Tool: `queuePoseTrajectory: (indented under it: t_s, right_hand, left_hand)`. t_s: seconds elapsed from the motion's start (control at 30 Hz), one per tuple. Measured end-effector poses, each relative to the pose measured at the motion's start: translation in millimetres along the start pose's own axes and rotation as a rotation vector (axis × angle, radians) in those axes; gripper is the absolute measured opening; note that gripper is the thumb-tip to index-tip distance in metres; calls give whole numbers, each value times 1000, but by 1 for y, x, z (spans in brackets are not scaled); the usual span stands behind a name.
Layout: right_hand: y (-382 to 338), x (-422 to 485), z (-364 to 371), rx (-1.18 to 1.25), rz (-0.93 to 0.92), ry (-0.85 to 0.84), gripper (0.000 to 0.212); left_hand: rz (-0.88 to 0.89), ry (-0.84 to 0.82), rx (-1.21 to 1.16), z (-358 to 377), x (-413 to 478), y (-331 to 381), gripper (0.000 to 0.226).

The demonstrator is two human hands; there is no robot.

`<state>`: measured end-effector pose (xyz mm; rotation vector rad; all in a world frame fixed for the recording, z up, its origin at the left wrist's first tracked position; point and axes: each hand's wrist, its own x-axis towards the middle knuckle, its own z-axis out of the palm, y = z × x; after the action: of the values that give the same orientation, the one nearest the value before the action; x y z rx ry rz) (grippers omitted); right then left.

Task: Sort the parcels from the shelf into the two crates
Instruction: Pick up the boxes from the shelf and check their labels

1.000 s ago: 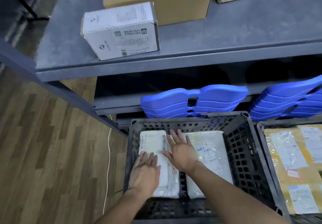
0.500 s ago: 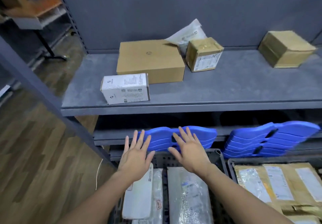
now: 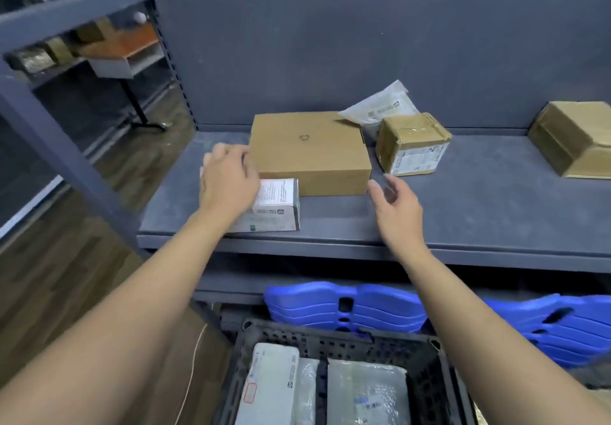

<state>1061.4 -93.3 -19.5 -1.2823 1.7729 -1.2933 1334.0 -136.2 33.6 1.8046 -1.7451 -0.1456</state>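
Grey metal shelf (image 3: pixel 463 213) with both hands, left (image 3: pixel 228 181) and right (image 3: pixel 398 208), open and empty, flanking the flat brown cardboard parcel (image 3: pixel 309 153) near its left end: reach step, next closing on its sides toward the black crate (image 3: pixel 426 358).

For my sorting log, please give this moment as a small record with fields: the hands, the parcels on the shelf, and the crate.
left hand: over the white box, fingers by the left edge of the large brown box; grip not visible
right hand: open, near that box's front right corner, holding nothing
shelf: also a taped brown box, a plastic mailer, another brown box far right
black crate: flat white parcels inside
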Motion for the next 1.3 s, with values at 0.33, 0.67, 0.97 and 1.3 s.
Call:
queuePoseTrajectory:
  t_s: [0.33, 0.67, 0.97, 1.3]
  right_hand:
    - [-14, 93, 40, 249, 287, -92, 29]
    - [-77, 84, 27, 411, 186, -83, 13]
    - [-106, 77, 13, 677, -4, -255, 67]
    - [-119, 46, -8, 821, 203, -251, 39]
  left_hand:
    - [-542, -495, -405, 17, 100, -22, 19]
    - [-420, -380, -732, -36, 106, -21, 17]
    - [-258, -291, -1073, -66, 95, -32, 60]
    - [-289, -267, -1244, -66, 69, -15, 43]
